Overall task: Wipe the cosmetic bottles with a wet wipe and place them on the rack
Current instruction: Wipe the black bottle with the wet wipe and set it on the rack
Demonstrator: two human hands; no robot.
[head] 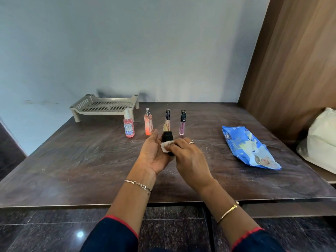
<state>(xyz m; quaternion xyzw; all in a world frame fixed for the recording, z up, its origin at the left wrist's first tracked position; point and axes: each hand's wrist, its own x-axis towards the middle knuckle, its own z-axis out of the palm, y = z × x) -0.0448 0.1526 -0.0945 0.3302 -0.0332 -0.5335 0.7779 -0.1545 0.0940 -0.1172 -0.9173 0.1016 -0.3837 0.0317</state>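
The wiping step is in hand, on the first of five items, judging by the bare rack. The left hand (154,155) cradles a small black bottle with a gold cap (167,136) just above the dark brown wooden worktop (72,160), near the middle; its grip is closed round the bottle's body. The right hand (190,158) pinches a folded white wet wipe (165,146) between thumb and fingertips, its grip clamped on the wipe and pressing it against the bottle's lower side.

Just beyond the hands, four more items stand upright in a row: a pink spray bottle with a blue label (129,126) at the left, then an orange-pink spray bottle (148,123), a slim beige tube with a black cap (167,118), partly behind the held bottle, and a lilac gloss tube with a black cap (182,124). The beige perforated plastic rack (104,106) sits at the far left against the wall, holding nothing. A blue wet-wipe packet (249,148) lies to the right.

Next, the bottle probably needs turning in the left grip so the wipe reaches its remaining sides and cap. Then it must travel far-left, over the row, to stand on the rack; the pink spray bottle stands just in front of the rack and could be knocked.
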